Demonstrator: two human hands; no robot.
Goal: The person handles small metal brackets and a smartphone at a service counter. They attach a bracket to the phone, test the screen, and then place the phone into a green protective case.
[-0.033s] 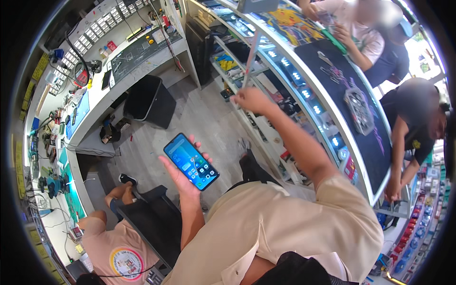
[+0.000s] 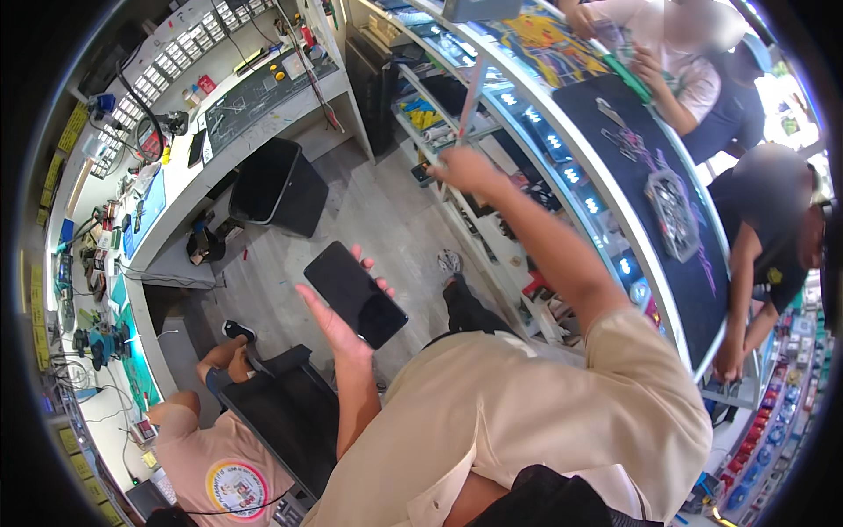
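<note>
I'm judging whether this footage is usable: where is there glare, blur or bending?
Head view, overall: the counter bows along its edge, and black surrounds the round image; head view, upper right: the background is washed-out white, and a dark-shirted person's head is smeared; head view, middle: the phone in the left hand has a clear outline.

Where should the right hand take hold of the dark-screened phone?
Probably grip the phone by its lower-right end, the right hand coming from the right: the flat slab slants screen-up across the left hand, whose thumb and visible fingertips leave that end clear.
</note>
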